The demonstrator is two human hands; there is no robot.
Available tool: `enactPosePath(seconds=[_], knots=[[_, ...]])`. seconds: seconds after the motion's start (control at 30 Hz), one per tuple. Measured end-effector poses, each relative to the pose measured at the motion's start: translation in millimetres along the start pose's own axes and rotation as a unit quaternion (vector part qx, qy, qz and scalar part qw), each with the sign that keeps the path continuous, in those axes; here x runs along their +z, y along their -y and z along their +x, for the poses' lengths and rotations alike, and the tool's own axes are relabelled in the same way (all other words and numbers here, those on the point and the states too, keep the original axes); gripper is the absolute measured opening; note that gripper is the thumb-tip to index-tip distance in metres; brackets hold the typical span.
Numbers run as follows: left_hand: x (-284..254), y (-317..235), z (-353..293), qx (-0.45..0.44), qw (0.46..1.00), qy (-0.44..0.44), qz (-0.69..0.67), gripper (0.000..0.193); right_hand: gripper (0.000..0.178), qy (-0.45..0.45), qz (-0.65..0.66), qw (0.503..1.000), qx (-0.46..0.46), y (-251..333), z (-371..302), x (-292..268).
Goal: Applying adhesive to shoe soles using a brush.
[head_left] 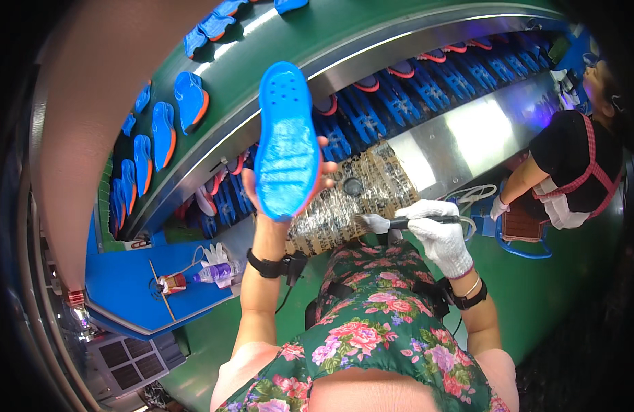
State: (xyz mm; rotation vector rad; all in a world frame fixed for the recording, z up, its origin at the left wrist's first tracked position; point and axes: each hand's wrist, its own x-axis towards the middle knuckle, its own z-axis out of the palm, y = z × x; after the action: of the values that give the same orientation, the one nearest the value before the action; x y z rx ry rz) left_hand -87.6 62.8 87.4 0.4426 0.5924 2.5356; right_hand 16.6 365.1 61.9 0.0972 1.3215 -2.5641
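My bare left hand (326,167) holds up a blue shoe sole (286,147) from beneath, toe end pointing away from me. Small holes dot its toe end, and its heel half looks glossy. The sole hides most of the palm; fingertips show past its right edge. My right hand (442,239), in a white knitted glove, is closed around the black handle of a brush (376,222). The bristles point left, apart from the sole. Below and beyond the brush lies a tape-wrapped cardboard covering (331,213) with a dark round spot on it.
A green conveyor belt (248,51) carries several blue soles with orange edges (164,134). Under it runs a row of blue racks (399,96) holding shoes. At left, a blue table (125,275) bears a bottle (214,272). A co-worker (571,165) sits at right.
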Motion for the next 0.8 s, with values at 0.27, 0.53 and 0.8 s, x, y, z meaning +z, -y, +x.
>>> enactPosePath(seconds=[0.27,0.53,0.8], knots=[[-28,-106,92,0.164,0.957,-0.097,-0.221,0.097,0.022,-0.048,-0.017,0.998,0.042,-44,11,2],[-49,-135,115,0.249,0.932,-0.156,-0.214,0.099,0.022,-0.05,-0.054,0.996,0.043,-65,23,-5],[3,-94,140,-0.007,0.99,-0.143,-0.01,0.081,0.021,-0.06,-0.058,0.996,0.02,-76,29,-20]])
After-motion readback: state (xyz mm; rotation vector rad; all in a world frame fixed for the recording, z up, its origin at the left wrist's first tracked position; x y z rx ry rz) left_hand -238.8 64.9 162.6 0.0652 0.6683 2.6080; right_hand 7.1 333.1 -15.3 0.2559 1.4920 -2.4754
